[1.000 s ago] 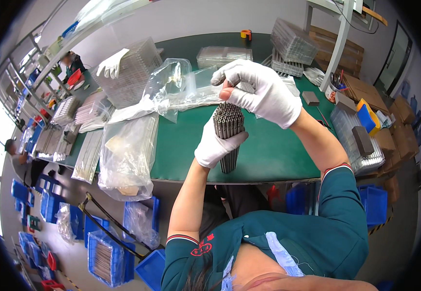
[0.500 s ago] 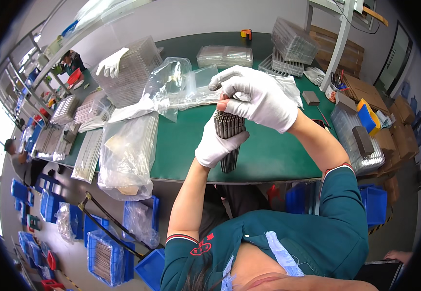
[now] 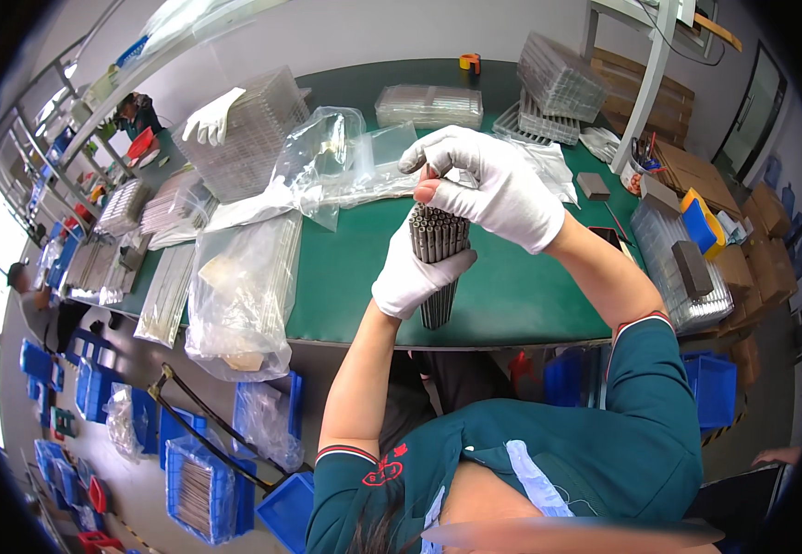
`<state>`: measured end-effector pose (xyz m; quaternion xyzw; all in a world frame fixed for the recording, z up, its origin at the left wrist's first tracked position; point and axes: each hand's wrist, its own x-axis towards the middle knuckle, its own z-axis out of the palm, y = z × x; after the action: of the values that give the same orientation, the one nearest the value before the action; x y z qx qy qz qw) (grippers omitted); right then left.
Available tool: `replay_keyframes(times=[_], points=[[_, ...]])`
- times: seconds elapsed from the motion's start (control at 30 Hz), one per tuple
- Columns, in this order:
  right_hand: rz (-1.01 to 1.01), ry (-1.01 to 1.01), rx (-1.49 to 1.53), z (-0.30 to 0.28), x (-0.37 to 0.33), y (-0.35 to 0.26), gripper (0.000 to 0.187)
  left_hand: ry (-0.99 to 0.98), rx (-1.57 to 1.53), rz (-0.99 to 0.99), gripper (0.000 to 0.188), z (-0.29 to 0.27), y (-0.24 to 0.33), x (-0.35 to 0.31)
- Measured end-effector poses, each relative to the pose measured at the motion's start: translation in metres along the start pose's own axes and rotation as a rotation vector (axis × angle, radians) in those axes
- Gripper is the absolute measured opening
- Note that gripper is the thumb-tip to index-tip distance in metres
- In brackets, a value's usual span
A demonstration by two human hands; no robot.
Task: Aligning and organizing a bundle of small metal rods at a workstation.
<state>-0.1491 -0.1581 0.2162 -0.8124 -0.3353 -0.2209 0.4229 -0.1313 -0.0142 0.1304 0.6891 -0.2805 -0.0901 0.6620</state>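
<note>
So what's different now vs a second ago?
Right hand: slightly lower and a little left, over the top of the metal rod bundle; can't tell if it grips a rod. What looks like another person's hand has appeared at lower right. Unchanged: left hand clasping the bundle; white glove on the clear plastic tray stack.

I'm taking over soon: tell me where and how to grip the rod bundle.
Probably the lower shafts, from the right: the rod bundle stands near upright, the left hand wraps its middle from the left, and the right hand is at its top.
</note>
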Motion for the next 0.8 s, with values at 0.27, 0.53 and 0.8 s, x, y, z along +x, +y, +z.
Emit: replay_keyframes(times=[0.27, 0.53, 0.8], points=[[-0.094, -0.046, -0.019, 0.004, -0.002, 0.008, 0.016, 0.039, -0.011, 0.047, 0.058, 0.000, -0.002, -0.001], [-0.121, 0.033, 0.002, 0.003, -0.002, 0.004, 0.014, 0.020, 0.033, 0.007, 0.057, 0.001, 0.004, -0.002], [0.069, -0.042, 0.141, 0.005, 0.001, -0.002, 0.014, 0.004, -0.014, -0.001, 0.056, -0.001, -0.001, -0.001]])
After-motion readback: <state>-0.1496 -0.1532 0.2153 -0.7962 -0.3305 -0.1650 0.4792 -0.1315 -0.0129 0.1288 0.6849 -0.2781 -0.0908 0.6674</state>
